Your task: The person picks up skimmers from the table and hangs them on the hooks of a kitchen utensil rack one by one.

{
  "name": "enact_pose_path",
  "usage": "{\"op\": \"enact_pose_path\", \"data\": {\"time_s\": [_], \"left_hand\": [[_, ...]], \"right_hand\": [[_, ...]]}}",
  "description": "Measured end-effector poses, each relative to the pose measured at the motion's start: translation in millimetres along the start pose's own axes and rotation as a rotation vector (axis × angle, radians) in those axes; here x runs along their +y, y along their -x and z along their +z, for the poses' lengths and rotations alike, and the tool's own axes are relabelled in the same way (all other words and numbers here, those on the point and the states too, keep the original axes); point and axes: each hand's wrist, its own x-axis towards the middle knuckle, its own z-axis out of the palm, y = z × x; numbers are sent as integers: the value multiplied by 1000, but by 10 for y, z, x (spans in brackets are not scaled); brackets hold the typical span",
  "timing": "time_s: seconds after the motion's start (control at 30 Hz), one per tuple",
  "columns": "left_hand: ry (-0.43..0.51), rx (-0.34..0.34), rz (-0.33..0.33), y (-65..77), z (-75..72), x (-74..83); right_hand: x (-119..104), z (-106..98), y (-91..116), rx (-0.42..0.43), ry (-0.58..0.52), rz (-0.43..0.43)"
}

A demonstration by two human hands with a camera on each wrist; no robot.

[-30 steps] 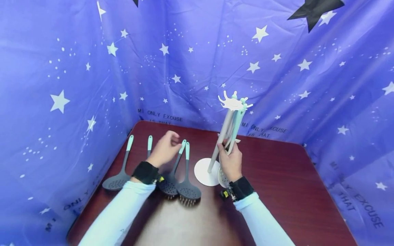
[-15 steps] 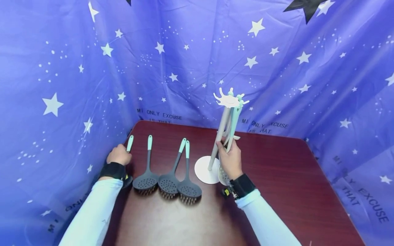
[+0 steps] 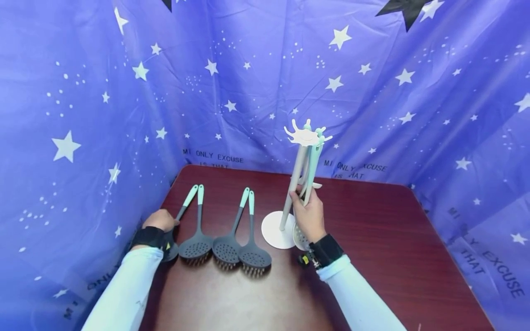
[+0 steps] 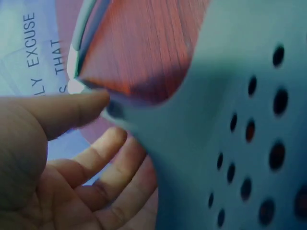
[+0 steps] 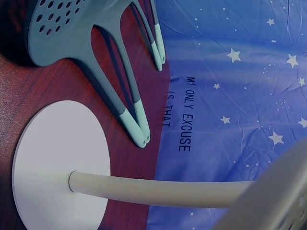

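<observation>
At the table's left side, my left hand (image 3: 160, 220) holds the leftmost slotted skimmer near the bottom of its handle (image 3: 189, 198). In the left wrist view, thumb and fingers lie on either side of the dark grey skimmer's neck (image 4: 144, 127). My right hand (image 3: 311, 216) grips the white utensil stand (image 3: 295, 177) partway up, where mint-topped utensils (image 3: 314, 161) hang against its pole. My fingers there are partly hidden behind these. A pale perforated head (image 3: 301, 236) hangs below the hand. The right wrist view shows the pole (image 5: 158, 188) but not the hand.
Three more grey skimmers, one at left (image 3: 196, 243), one in the middle (image 3: 227, 248) and one at right (image 3: 253, 255), lie side by side, handles pointing away. The stand's round base (image 3: 273, 227) is right of them. A blue starry curtain (image 3: 248, 92) surrounds the brown table (image 3: 372, 248).
My left hand has moved left from above the middle skimmers to the leftmost one. That skimmer's handle has swung right, close to its neighbour's. My right hand stays on the stand.
</observation>
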Motion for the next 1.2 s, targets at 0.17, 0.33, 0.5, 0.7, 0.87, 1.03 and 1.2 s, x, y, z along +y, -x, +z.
{"op": "enact_pose_path", "data": {"time_s": [0.17, 0.33, 0.5, 0.7, 0.87, 1.03, 1.2], "left_hand": [[38, 28, -3, 56, 39, 4], [30, 92, 8, 115, -19, 16], [48, 201, 69, 163, -181, 108], [133, 323, 159, 235, -380, 369], [237, 334, 230, 339, -498, 603], [273, 307, 279, 412, -558, 747], [343, 257, 350, 436, -564, 780]], "right_hand": [[-29, -2, 4, -11, -3, 14], [-25, -11, 6, -5, 9, 4], [-47, -34, 6, -2, 1, 1], [-36, -44, 8, -1, -3, 0], [-34, -42, 26, -7, -9, 0], [-17, -40, 33, -18, -11, -1], [-20, -31, 35, -11, -18, -17]]}}
